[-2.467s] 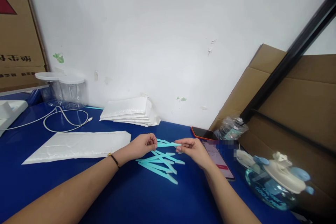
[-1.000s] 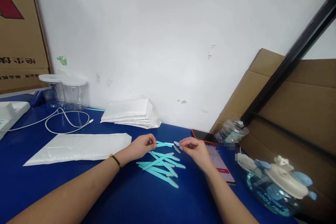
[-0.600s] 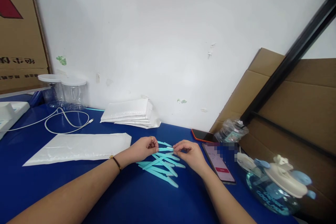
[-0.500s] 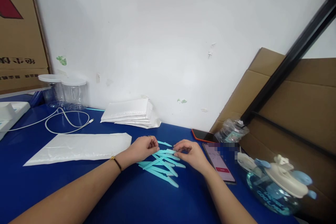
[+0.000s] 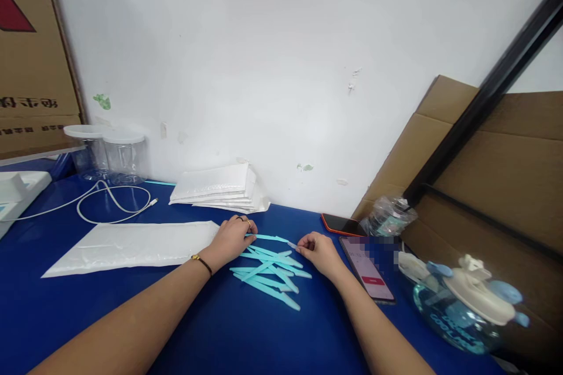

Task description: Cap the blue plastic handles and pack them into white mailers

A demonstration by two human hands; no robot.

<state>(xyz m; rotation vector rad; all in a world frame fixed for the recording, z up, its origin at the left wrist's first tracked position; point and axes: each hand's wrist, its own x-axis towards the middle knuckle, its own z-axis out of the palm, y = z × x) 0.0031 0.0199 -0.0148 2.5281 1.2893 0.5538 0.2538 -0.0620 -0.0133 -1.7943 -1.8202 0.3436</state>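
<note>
My left hand [image 5: 233, 240] pinches the handle end of a turquoise eyebrow razor [image 5: 270, 238], just above the rest of the pile. At that razor's other end, the thumb and fingers of my right hand [image 5: 319, 252] close on a small translucent blade cap [image 5: 292, 245]. Whether the cap is still joined to the razor I cannot tell. Several more turquoise eyebrow razors [image 5: 268, 272] lie crossed over one another on the blue table [image 5: 259, 340], nearer to me. Part of a flat white bubble mailer [image 5: 136, 246] is hidden behind my left hand.
Stacked white mailers [image 5: 211, 184] lie against the wall. Clear jars [image 5: 125, 158] and a white cable [image 5: 114, 205] are at the left. Two phones, one red-edged [image 5: 343, 224] and one lit [image 5: 367, 272], and a water bottle [image 5: 466, 304] stand right of my right hand.
Both hands have shifted from the pile to the razor at its far edge. My left hand has moved slightly left and away from me, onto the handle; my right hand now grips the tip end.
</note>
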